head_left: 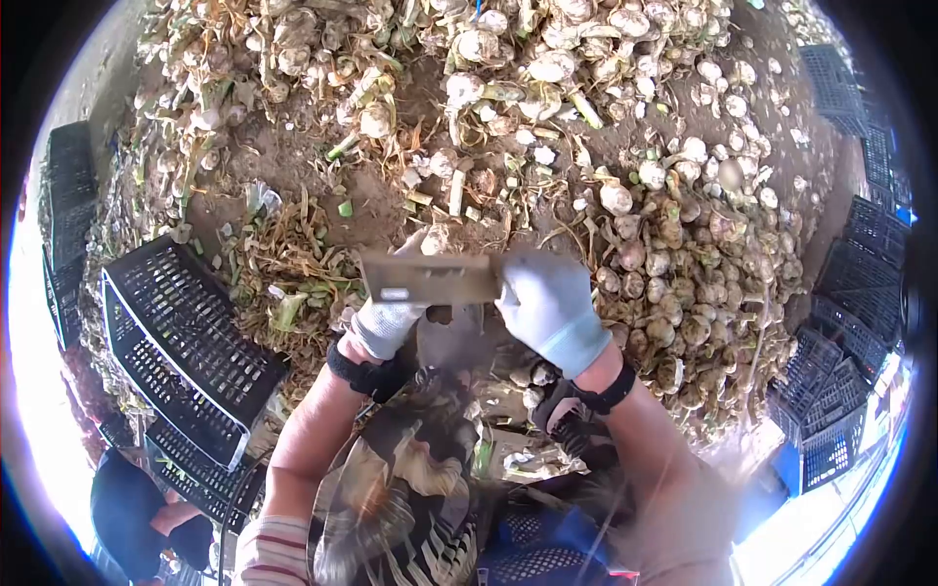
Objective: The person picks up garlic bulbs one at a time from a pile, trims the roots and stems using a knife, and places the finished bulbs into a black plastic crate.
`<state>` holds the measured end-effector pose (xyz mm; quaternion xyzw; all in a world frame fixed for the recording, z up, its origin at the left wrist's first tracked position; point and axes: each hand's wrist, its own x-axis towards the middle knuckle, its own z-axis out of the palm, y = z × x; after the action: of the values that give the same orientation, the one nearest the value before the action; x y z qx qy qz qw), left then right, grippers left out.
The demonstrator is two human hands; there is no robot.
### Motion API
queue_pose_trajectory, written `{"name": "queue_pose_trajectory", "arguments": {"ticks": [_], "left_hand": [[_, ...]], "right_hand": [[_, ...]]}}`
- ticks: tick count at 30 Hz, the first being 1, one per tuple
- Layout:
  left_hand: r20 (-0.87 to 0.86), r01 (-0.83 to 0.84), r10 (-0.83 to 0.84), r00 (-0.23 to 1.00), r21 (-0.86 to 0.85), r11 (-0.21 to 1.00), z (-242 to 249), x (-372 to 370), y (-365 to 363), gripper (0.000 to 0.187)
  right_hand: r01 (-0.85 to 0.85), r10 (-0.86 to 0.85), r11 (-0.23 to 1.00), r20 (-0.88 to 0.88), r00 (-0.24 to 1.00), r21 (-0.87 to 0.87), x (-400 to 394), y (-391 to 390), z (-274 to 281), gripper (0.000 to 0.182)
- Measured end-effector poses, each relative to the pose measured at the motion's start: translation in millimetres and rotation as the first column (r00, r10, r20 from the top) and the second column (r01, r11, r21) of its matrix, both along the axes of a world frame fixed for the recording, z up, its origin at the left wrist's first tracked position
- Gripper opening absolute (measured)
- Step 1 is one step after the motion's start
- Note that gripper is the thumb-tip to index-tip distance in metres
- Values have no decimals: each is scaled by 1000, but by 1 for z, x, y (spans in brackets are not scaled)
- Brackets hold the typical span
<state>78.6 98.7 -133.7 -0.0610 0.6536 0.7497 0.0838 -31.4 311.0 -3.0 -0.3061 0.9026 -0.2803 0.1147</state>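
- Blue perforated crate [537, 565]: at the near edge of the ground, in front of the person's body.
- Right hand [555, 305], gloved: fingers closed around the grip of a cleaver [425, 279], its broad blade extending leftward.
- Left hand [383, 327], gloved: partly concealed by the blade; its opening and any hold cannot be determined.
- Black perforated crate [191, 337]: tilted, at the left of the ground.
- Garlic bulbs [664, 317]: heaped right of the hands, many apparently short-stemmed; this portion is judged trimmed.
- Stem offcuts [456, 193]: scattered beyond the blade, consistent with cutting partly done.
- Stalked garlic [552, 66]: spread toward the far edge, many stems attached; much trimming appears to remain, though the total cannot be determined.
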Motion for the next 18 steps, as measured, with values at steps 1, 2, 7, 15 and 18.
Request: {"name": "queue_pose_trajectory", "arguments": {"ticks": [1, 2, 7, 15, 18], "left_hand": [[367, -122, -27, 930, 375, 919, 81, -22, -2, 76], [368, -125, -24, 929, 376, 918, 80, -21, -3, 76], [241, -89, 48, 969, 163, 983, 81, -19, -6, 67], [189, -9, -78, 979, 424, 906, 57, -12, -19, 94], [209, -33, -49, 977, 373, 927, 71, -14, -15, 89]], "right_hand": [[-13, 14, 1000, -40, 999, 26, 3, 0, 2, 10], [-16, 17, 1000, -39, 999, 26, 4, -1, 3, 10], [-21, 28, 992, -60, 998, 126, 5, -9, 9, 9], [31, -20, 995, -113, 993, 94, 7, -8, -8, 9], [51, -44, 995, -84, 996, 82, 10, -11, -10, 8]]}}
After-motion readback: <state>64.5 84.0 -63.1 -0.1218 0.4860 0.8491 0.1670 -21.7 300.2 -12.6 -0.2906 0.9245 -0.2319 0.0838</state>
